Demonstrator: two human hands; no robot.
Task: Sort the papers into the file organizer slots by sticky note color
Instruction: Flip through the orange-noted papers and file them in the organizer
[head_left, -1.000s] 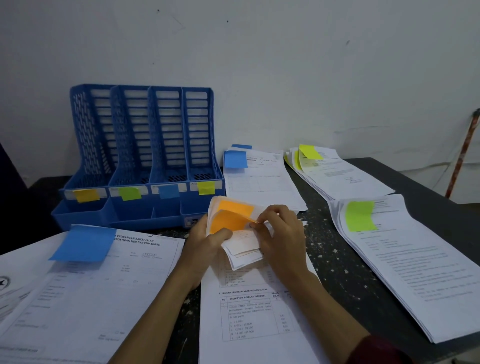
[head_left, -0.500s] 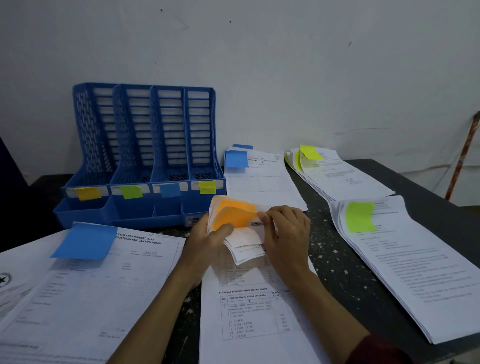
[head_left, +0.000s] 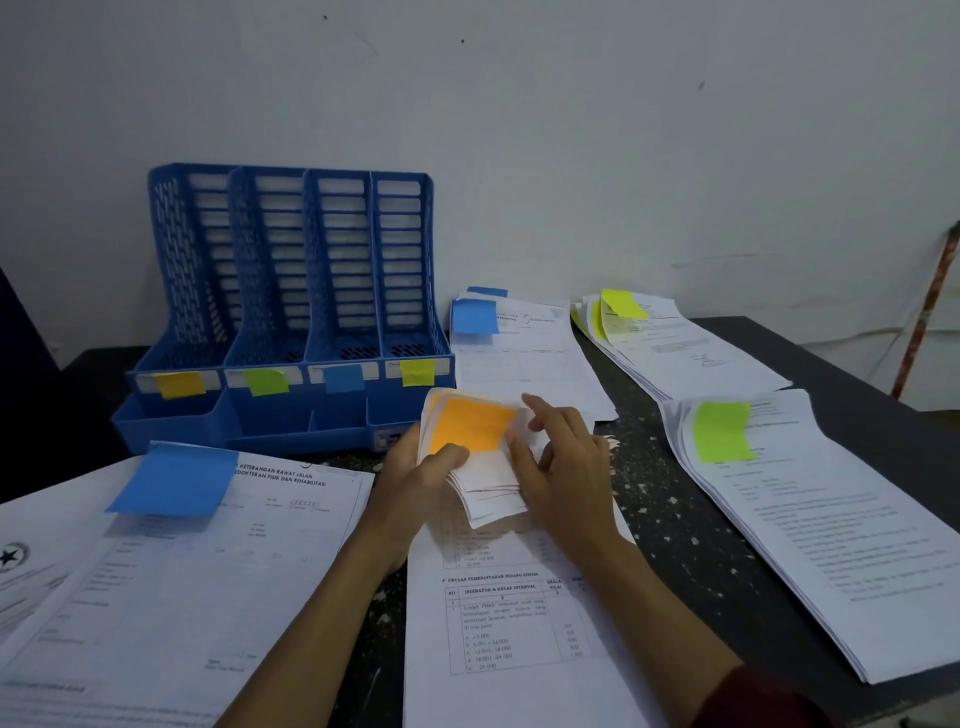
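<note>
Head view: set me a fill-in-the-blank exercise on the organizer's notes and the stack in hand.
1. The organizer has ____ upright slots.
2. The note on its rightmost slot is ____.
3. The left hand holds a stack topped by an ____ note.
4. The pile just right of the organizer bears a ____ note.
Missing words: four; yellow; orange; blue.
</note>
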